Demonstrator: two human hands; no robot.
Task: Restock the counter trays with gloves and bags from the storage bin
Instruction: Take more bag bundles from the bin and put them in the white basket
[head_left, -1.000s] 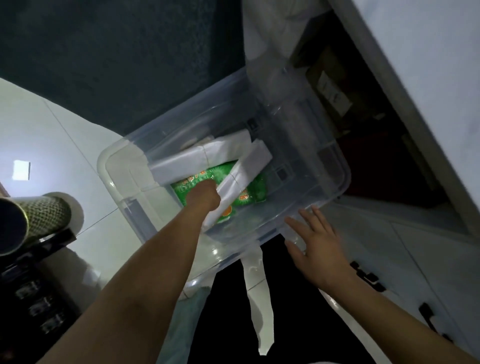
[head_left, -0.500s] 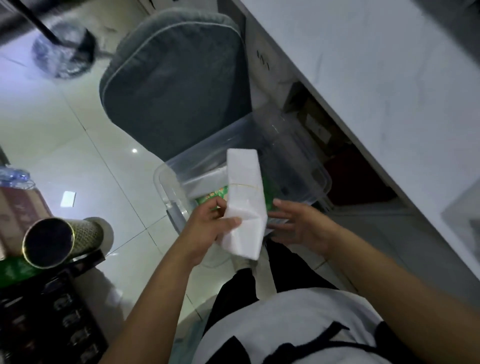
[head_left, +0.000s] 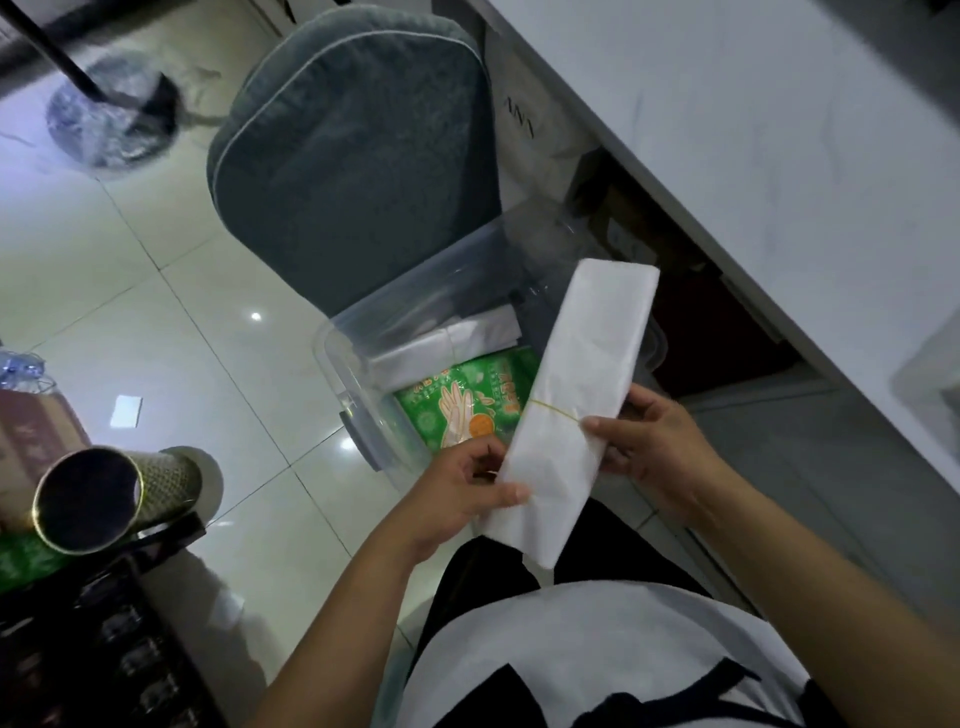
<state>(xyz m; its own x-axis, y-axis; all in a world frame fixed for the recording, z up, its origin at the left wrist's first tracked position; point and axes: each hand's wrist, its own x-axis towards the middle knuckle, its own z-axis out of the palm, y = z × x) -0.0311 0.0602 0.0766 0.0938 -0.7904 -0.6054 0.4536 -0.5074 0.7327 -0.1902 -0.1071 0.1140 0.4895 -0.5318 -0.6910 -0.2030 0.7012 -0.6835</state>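
While both hands grip it: flat banded white bag bundle (head_left: 576, 395).

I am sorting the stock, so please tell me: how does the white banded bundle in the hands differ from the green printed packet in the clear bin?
The white banded bundle is plain, long and held above the clear plastic bin by both hands; the green printed packet shows a glove picture and lies inside it. Both are flat and soft.

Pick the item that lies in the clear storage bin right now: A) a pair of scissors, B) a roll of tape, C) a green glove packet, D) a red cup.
C: a green glove packet printed with a hand picture lies in the clear bin, beside a white bundle.
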